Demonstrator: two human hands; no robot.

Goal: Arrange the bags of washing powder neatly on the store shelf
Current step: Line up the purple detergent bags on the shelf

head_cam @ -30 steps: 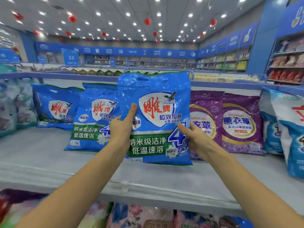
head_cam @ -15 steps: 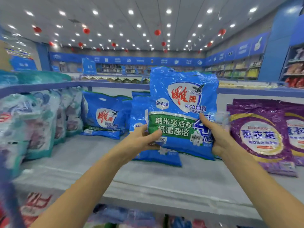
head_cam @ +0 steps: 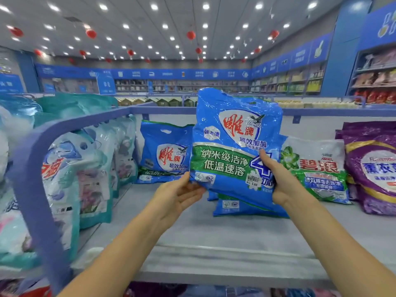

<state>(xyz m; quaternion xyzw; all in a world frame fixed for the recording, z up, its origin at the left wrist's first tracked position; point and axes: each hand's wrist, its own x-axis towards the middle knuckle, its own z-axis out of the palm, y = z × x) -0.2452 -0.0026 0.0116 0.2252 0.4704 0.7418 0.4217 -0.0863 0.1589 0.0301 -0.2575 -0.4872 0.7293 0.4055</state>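
**Blue bag held upright over the shelf**

At centre frame the blue bag [head_cam: 233, 146] is held clear of the shelf [head_cam: 214, 239], its long axis near upright. The left hand [head_cam: 175, 196] pinches its lower-left corner. The right hand [head_cam: 280, 181] clasps the lower-right edge, thumb across the front. The matching standing bag [head_cam: 165, 153], left of centre, lies nearer the left hand.

Centre frame: blue washing powder bag [head_cam: 231, 151] held above grey shelf [head_cam: 214, 243], tilted, top leaning right. Left hand [head_cam: 177, 198] grips its lower left corner; right hand [head_cam: 280, 181] grips lower right edge, thumb on front. Second blue bag [head_cam: 242, 207] lies on shelf just below it. Third blue bag [head_cam: 165, 153] leans on back wall, centre left. Right of frame: white-green bag [head_cam: 317, 168], then purple bag [head_cam: 372, 166]. Left of frame: teal bags [head_cam: 90, 168] behind blue rail [head_cam: 36, 168].
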